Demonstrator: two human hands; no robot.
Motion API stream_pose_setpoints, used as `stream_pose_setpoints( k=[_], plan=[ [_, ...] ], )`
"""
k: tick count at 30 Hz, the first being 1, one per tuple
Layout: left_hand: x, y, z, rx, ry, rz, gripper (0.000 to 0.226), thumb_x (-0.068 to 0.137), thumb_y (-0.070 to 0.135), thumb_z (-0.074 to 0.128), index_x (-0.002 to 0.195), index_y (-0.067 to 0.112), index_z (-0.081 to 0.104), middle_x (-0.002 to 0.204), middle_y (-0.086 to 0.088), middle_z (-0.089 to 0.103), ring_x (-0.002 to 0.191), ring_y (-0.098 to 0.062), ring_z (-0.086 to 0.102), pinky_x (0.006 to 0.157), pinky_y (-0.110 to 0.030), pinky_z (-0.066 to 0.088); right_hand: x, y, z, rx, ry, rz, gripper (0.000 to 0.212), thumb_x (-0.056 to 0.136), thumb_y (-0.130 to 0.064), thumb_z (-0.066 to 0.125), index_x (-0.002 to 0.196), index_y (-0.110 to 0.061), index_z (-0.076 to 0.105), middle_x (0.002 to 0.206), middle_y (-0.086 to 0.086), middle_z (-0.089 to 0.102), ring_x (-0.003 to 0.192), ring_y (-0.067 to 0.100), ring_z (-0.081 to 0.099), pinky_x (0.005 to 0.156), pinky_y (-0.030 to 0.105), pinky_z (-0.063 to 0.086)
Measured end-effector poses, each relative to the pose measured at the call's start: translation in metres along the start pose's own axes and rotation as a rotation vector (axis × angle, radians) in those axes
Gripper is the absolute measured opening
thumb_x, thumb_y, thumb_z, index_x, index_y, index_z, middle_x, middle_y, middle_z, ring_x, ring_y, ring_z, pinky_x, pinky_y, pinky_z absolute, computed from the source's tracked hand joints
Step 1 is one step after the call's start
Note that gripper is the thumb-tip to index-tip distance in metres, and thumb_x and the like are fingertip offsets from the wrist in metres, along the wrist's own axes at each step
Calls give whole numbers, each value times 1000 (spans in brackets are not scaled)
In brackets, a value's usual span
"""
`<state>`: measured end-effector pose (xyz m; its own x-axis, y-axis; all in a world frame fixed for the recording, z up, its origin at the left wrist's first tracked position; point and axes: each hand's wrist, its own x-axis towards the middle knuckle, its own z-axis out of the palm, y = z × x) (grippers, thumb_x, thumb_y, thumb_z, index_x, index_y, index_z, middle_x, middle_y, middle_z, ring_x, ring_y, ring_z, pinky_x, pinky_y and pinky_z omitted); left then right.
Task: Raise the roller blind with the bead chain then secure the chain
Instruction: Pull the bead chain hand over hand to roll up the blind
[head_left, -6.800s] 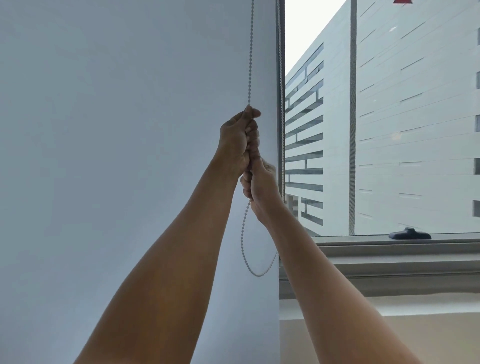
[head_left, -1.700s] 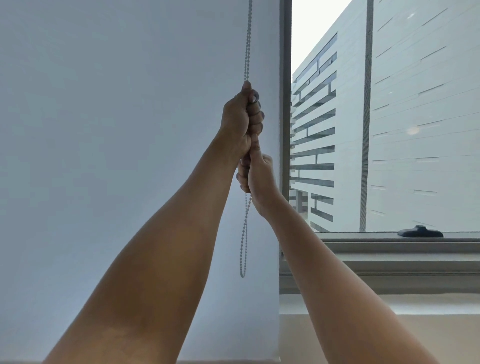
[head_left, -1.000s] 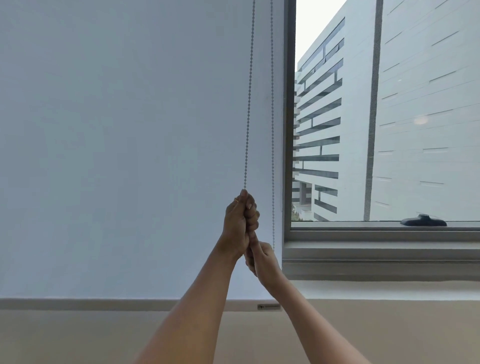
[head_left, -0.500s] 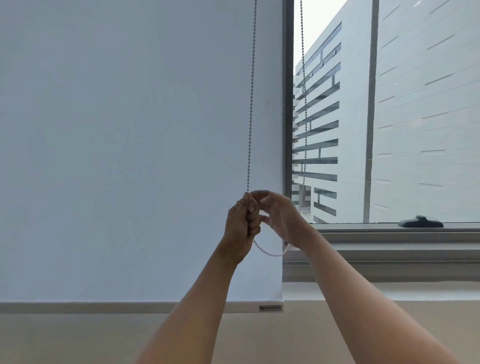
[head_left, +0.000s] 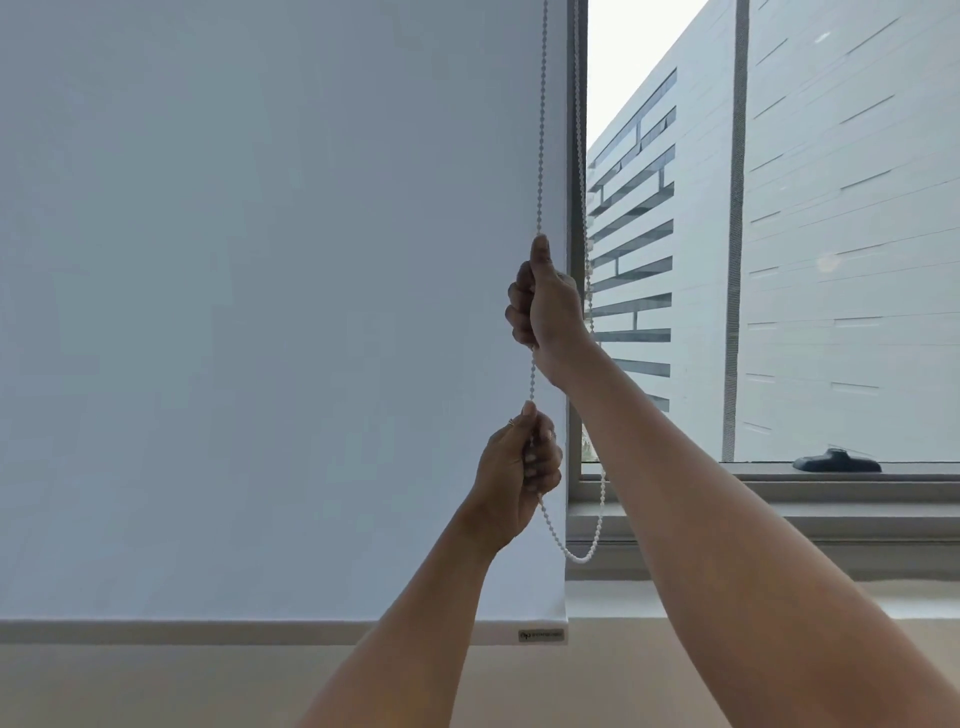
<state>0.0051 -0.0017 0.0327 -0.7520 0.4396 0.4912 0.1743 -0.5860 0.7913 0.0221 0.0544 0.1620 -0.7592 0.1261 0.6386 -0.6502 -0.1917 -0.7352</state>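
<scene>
A pale grey roller blind (head_left: 260, 312) covers the left window, and its bottom bar (head_left: 260, 631) hangs near the lower wall. The white bead chain (head_left: 541, 130) drops along the blind's right edge. My right hand (head_left: 545, 306) grips the front strand high up, fingers closed around it. My left hand (head_left: 519, 467) holds the same strand lower down. Below my left hand the chain curves into a loop (head_left: 579, 557) and rises again as a second strand behind my right wrist.
To the right is a bare window (head_left: 831, 234) with a grey frame post (head_left: 575, 156), looking onto a white building. A dark window handle (head_left: 836, 461) lies on the grey sill (head_left: 831, 519). A beige wall (head_left: 156, 686) runs below.
My right hand has let go beside the left hand and moved up the chain to a higher grip. The left hand has stayed low on the strand. The loop hangs lower.
</scene>
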Motion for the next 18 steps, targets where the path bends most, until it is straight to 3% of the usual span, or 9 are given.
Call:
stream_pose_setpoints(
  k=[5, 9, 11, 14, 18],
  plan=[
    [17, 45, -14, 140, -7, -55, 53, 95, 48, 26, 73, 14, 62, 66, 0, 58, 64, -11, 51, 64, -24, 38, -3, -3, 1, 5, -30, -15, 52, 97, -46, 29, 51, -20, 23, 31, -10, 25, 28, 5, 18, 31, 13, 13],
    [49, 111, 6, 247, 100, 103, 48, 98, 42, 24, 92, 9, 59, 87, -5, 60, 87, -17, 57, 87, -30, 43, -5, -2, 1, 22, -49, -23, 53, 97, -44, 29, 50, -19, 29, 31, -10, 28, 27, 5, 20, 31, 14, 16],
    [64, 141, 22, 216, 136, 177, 42, 98, 38, 30, 92, 7, 58, 86, -7, 59, 85, -18, 57, 85, -29, 47, -7, -2, 4, 5, -53, -24, 53, 98, -43, 29, 50, -19, 31, 31, -10, 29, 28, 4, 22, 31, 15, 18],
    [77, 171, 48, 228, 144, 145, 39, 97, 34, 36, 87, 4, 58, 82, -9, 59, 77, -18, 58, 70, -24, 51, -8, -2, 10, 1, -65, -12, 52, 98, -44, 29, 51, -20, 29, 31, -9, 30, 28, 4, 22, 30, 15, 18],
    [87, 188, 75, 282, 147, 120, 39, 97, 35, 38, 80, 8, 60, 57, 0, 52, 53, -12, 47, 52, -21, 41, -9, 0, 20, 36, -83, 5, 52, 97, -45, 29, 51, -21, 26, 32, -10, 28, 29, 4, 19, 30, 14, 16]
  ],
)
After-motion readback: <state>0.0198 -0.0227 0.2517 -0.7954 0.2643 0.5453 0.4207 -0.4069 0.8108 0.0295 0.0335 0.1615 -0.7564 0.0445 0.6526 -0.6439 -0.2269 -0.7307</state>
